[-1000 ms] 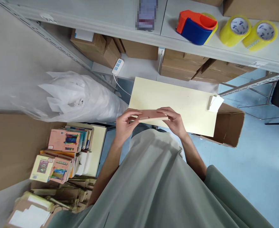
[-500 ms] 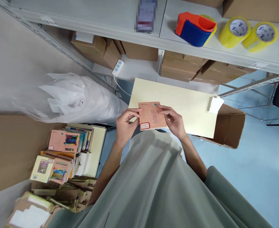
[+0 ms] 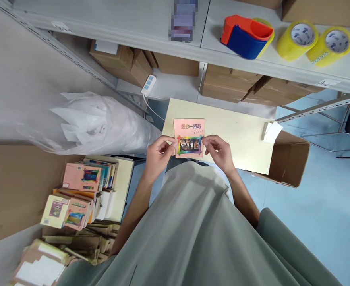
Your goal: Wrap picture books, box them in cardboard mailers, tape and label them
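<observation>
Pinching the pink paperback [image 3: 189, 138]: by the left edge with left hand [image 3: 160, 155], by the right edge with right hand [image 3: 221, 154]; thumbs and fingertips pressed onto the margins.
Paperback's place: held over the near edge of the cream tabletop [image 3: 243, 139], title and framed picture facing the camera; one in hand.
Cover change: turned from barcoded back half a second ago to illustrated front now; seemingly a check of both sides.
Tabletop's right end: one folded white card [image 3: 271, 132].
Floor [image 3: 326, 214], right: one open cardboard box [image 3: 289, 163], partly under the tabletop.
Upper shelf [image 3: 103, 20]: two loose yellow tape rolls [image 3: 295, 45], one loaded orange-and-blue tape dispenser [image 3: 246, 36], one pixelated phone-like object [image 3: 183, 20].
Lower shelf [image 3: 175, 85]: one white power strip [image 3: 148, 84]; cardboard cartons [image 3: 222, 85] too overlapped to count.
Left side: one large roll in white plastic [image 3: 115, 119].
Book pile [image 3: 81, 186]: two pink covers [image 3: 73, 176] and one cream cover [image 3: 48, 216] showing; other volumes packed too tightly to count.
</observation>
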`<act>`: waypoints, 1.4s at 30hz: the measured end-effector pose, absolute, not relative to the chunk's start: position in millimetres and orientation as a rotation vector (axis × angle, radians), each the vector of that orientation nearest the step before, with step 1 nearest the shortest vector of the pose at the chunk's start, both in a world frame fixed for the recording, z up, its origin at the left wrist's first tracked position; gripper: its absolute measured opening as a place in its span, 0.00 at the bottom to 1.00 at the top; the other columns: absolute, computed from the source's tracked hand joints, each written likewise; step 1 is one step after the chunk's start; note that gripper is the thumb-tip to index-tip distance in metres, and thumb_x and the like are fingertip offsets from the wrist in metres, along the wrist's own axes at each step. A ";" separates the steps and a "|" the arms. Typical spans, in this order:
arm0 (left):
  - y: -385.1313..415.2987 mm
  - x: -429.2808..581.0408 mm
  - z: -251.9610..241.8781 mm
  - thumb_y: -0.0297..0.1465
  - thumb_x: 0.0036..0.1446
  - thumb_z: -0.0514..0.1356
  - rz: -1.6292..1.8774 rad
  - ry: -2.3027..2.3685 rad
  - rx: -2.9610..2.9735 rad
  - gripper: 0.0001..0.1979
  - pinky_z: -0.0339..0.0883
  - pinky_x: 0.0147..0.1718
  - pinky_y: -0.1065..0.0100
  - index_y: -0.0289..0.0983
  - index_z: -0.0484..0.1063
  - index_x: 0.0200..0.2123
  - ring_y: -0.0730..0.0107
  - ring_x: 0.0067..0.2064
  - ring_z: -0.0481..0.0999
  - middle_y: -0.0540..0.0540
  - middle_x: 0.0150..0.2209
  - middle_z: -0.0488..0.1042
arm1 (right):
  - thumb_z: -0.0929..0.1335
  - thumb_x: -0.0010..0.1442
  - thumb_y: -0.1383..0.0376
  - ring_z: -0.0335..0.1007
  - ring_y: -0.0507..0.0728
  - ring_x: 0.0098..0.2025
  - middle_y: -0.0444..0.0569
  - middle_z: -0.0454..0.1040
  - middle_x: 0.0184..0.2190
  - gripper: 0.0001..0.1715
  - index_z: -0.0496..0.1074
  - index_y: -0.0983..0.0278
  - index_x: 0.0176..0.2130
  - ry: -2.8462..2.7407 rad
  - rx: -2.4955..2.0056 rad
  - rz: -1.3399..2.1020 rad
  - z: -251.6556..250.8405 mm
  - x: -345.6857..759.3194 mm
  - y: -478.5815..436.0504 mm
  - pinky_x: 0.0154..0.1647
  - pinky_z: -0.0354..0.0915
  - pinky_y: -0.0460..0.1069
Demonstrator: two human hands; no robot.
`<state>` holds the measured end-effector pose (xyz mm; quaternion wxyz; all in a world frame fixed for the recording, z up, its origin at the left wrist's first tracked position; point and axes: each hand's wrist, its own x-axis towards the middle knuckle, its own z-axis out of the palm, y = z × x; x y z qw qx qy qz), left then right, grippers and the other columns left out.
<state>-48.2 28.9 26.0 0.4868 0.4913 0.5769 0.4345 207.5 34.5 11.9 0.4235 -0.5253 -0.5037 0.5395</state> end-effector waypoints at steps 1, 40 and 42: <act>29.7 -49.3 27.0 0.56 0.63 0.74 1.034 1.416 1.193 0.24 0.73 0.31 0.67 0.41 0.83 0.43 0.70 0.29 0.77 0.47 0.35 0.83 | 0.74 0.71 0.38 0.77 0.54 0.30 0.48 0.86 0.44 0.25 0.83 0.55 0.46 -1.275 -1.324 1.345 12.3 208.5 34.9 0.34 0.75 0.53; 28.7 -51.7 35.4 0.60 0.73 0.62 0.865 1.376 1.211 0.29 0.72 0.26 0.68 0.39 0.83 0.48 0.69 0.26 0.78 0.47 0.30 0.82 | 0.73 0.68 0.30 0.78 0.54 0.28 0.50 0.87 0.36 0.37 0.81 0.60 0.37 -0.994 -1.263 1.623 13.9 208.8 35.8 0.30 0.73 0.50; 26.3 -52.4 34.4 0.58 0.76 0.59 0.858 1.384 1.272 0.29 0.73 0.27 0.69 0.39 0.84 0.48 0.69 0.26 0.78 0.48 0.28 0.80 | 0.75 0.67 0.31 0.79 0.55 0.31 0.49 0.85 0.36 0.36 0.82 0.60 0.39 -0.982 -1.264 1.632 3.5 210.1 35.7 0.34 0.75 0.51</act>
